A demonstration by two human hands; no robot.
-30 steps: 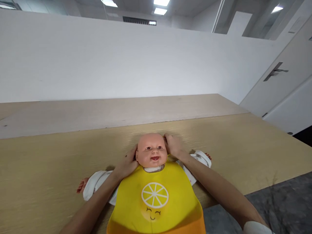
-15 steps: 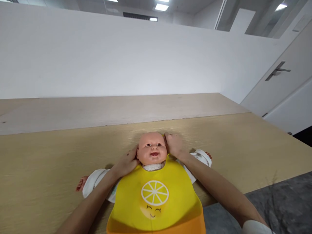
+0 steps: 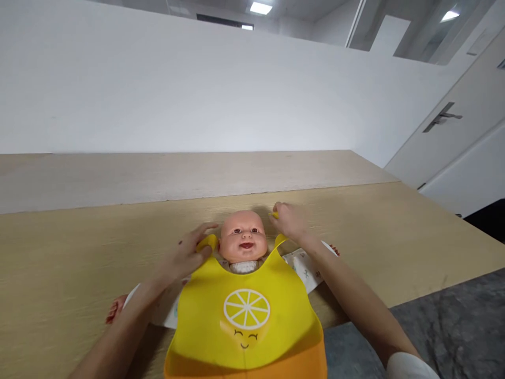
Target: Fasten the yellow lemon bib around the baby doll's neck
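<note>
A baby doll in white clothes lies on its back on the wooden table, head away from me. A yellow bib with a lemon face and an orange pocket covers its chest. My left hand pinches the bib's left neck strap beside the doll's head. My right hand pinches the right neck strap on the other side of the head. Both straps are out from behind the neck and apart.
A white partition wall runs behind the table. A white door with a lever handle stands at the right. Grey carpet shows beyond the table's near right edge.
Both hands have moved outward from behind the doll's head, drawing the bib's two neck straps apart. The doll and bib have shifted slightly left in view.
</note>
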